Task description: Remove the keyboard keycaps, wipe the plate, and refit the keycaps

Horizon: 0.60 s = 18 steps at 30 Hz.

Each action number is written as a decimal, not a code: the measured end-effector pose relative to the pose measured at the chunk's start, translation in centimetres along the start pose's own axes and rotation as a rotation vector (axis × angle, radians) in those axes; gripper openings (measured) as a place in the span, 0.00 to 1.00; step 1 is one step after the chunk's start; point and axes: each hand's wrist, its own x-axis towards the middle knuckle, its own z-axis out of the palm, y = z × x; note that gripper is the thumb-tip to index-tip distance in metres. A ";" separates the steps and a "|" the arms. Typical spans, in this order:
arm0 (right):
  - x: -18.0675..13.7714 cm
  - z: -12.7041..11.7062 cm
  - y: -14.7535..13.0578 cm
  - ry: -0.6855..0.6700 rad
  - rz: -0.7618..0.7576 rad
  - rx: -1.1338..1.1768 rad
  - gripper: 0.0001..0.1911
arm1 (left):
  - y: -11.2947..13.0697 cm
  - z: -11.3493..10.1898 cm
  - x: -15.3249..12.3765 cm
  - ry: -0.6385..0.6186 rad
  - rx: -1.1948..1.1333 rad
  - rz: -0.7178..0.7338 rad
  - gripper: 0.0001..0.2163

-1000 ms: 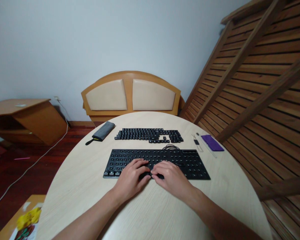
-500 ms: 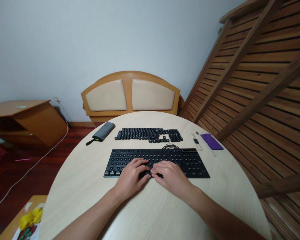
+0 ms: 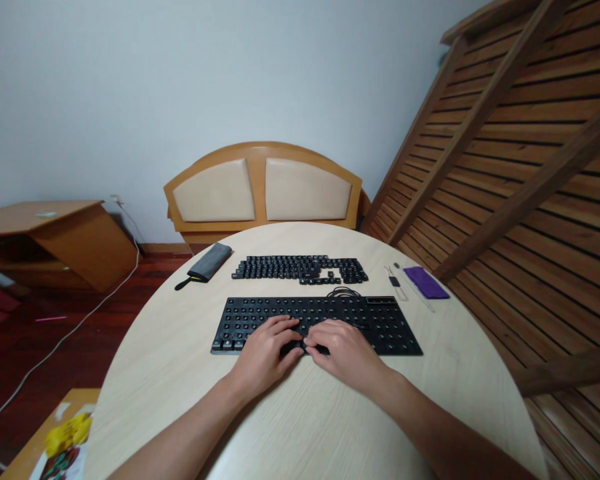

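A black keyboard base (image 3: pixel 390 327) with its keycaps off lies across the round pale wooden table (image 3: pixel 300 427). My left hand (image 3: pixel 265 357) and right hand (image 3: pixel 345 353) rest side by side on its near edge at the middle. Their fingers are bent, and thumbs and fingertips pinch a long black keycap (image 3: pixel 300 347) in the bottom row. A few keycaps sit at the base's near left corner. The removed keycaps (image 3: pixel 300 269) are laid out in rows just behind the base, with its coiled cable (image 3: pixel 341 292) between them.
A grey pouch (image 3: pixel 209 262) lies at the far left of the table. A small tool (image 3: pixel 394 280) and purple cloth (image 3: pixel 427 282) lie far right. A padded headboard (image 3: pixel 263 190) stands behind, a slatted wooden frame (image 3: pixel 520 167) leans right, and a low cabinet (image 3: pixel 65 240) stands left.
Both hands stay at the same spot on the keyboard's near edge. Only the view has shifted slightly.
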 end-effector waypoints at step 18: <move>-0.2 0.6 0.9 0.006 -0.049 -0.076 0.03 | 0.1 0.3 0.0 0.029 0.020 0.012 0.07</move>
